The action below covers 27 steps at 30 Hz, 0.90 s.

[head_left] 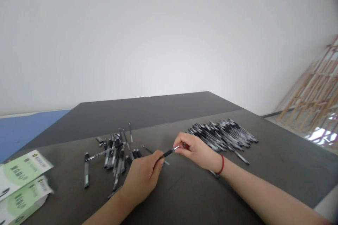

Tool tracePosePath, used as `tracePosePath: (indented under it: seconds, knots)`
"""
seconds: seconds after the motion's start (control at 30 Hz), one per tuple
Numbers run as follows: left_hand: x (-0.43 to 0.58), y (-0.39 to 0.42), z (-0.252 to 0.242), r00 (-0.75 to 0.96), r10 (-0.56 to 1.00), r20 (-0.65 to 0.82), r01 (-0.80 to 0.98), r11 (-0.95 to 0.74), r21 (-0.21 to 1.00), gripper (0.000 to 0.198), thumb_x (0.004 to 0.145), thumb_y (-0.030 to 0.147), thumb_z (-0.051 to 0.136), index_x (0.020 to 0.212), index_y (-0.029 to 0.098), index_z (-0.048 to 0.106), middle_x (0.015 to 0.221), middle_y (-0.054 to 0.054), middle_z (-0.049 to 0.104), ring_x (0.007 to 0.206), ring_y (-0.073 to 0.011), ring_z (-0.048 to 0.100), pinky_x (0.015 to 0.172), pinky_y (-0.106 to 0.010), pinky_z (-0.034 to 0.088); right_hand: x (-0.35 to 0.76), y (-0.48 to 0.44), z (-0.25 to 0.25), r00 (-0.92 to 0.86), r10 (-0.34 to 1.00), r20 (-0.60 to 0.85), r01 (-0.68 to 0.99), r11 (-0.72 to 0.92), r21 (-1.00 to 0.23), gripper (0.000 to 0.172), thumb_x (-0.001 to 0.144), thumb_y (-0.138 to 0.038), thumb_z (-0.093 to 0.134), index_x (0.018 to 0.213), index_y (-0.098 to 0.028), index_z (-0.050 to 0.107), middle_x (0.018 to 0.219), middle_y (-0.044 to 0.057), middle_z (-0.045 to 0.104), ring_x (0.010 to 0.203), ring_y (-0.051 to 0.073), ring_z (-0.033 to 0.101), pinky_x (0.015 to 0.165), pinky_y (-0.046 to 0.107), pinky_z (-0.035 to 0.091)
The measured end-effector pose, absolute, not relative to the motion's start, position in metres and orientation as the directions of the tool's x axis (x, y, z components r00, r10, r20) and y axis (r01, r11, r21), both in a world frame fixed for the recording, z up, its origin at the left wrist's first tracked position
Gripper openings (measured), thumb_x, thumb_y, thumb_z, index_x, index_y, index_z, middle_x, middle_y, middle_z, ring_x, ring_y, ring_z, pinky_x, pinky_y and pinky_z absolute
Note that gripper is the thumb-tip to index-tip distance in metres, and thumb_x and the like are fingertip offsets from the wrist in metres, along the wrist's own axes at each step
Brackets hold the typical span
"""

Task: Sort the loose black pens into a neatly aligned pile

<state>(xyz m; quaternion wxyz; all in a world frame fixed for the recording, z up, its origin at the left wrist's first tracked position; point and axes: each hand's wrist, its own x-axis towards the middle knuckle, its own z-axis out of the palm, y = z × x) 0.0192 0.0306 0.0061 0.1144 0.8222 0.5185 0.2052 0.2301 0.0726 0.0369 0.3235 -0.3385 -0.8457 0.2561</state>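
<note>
My left hand (144,177) is closed around the black grip end of a pen (169,153), low in the middle of the view. My right hand (195,149), with a red band on its wrist, pinches the pen's silver tip end between thumb and fingers. The pen spans the gap between both hands, just above the dark table (185,193). To the left of my hands lies a loose scatter of pen parts (114,154), with barrels, refills and caps mixed. Behind my right hand lies a large pile of assembled black pens (224,135).
Two green-and-white cardboard boxes (22,186) lie at the table's near left corner. A second dark table surface (148,109) continues behind. Wooden easel frames (314,95) lean against the wall at the far right. Blue floor (23,128) shows at the left.
</note>
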Motion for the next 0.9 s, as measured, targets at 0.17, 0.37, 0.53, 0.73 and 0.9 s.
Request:
tracePosePath:
  seconds: [0.17,0.37,0.53,0.73,0.9]
  knots:
    - [0.018,0.03,0.006,0.379,0.894,0.239,0.816,-0.444,0.37,0.02,0.095,0.031,0.035,0.091,0.024,0.054,0.073,0.002,0.066,0.066,-0.0162,0.064,0.057,-0.023,0.035,0.233,0.072,0.04,-0.571,0.727,0.381,0.42,0.658,-0.625,0.006,0.082,-0.017,0.059,0.087,-0.019,0.056,0.08,0.0,0.056,0.069,0.011,0.05,0.062,0.022,0.039]
    - [0.018,0.026,0.013,0.39,0.875,0.288,0.804,-0.476,0.357,0.021,0.093,0.033,0.04,0.103,0.025,0.056,0.084,0.0,0.069,0.077,-0.0182,0.065,0.064,-0.025,0.042,0.237,0.071,0.046,-0.618,0.668,0.415,0.414,0.725,-0.55,0.003,0.085,-0.019,0.058,0.082,-0.017,0.057,0.081,0.002,0.057,0.069,0.011,0.05,0.064,0.023,0.039]
    - [0.018,0.025,0.015,0.424,0.824,0.375,0.758,-0.55,0.351,0.025,0.096,0.03,0.033,0.103,0.024,0.057,0.09,-0.001,0.068,0.082,-0.0171,0.064,0.07,-0.027,0.044,0.238,0.07,0.05,-0.629,0.689,0.36,0.468,0.706,-0.532,0.015,0.088,-0.028,0.057,0.077,-0.017,0.057,0.074,0.0,0.057,0.065,0.011,0.05,0.061,0.022,0.037]
    - [0.019,0.025,0.014,0.435,0.794,0.424,0.763,-0.575,0.295,0.02,0.094,0.03,0.039,0.099,0.023,0.057,0.084,0.0,0.065,0.077,-0.0167,0.063,0.066,-0.027,0.044,0.242,0.069,0.055,-0.671,0.687,0.28,0.478,0.689,-0.545,0.017,0.089,-0.031,0.054,0.081,-0.017,0.058,0.075,0.0,0.059,0.066,0.011,0.052,0.062,0.022,0.037]
    - [0.019,0.023,0.017,0.452,0.772,0.447,0.76,-0.595,0.261,0.018,0.093,0.031,0.041,0.101,0.025,0.057,0.083,0.001,0.063,0.075,-0.0161,0.062,0.063,-0.026,0.043,0.243,0.068,0.056,-0.732,0.582,0.354,0.425,0.797,-0.429,0.006,0.087,-0.018,0.054,0.081,-0.017,0.055,0.081,0.002,0.056,0.073,0.012,0.051,0.066,0.023,0.038]
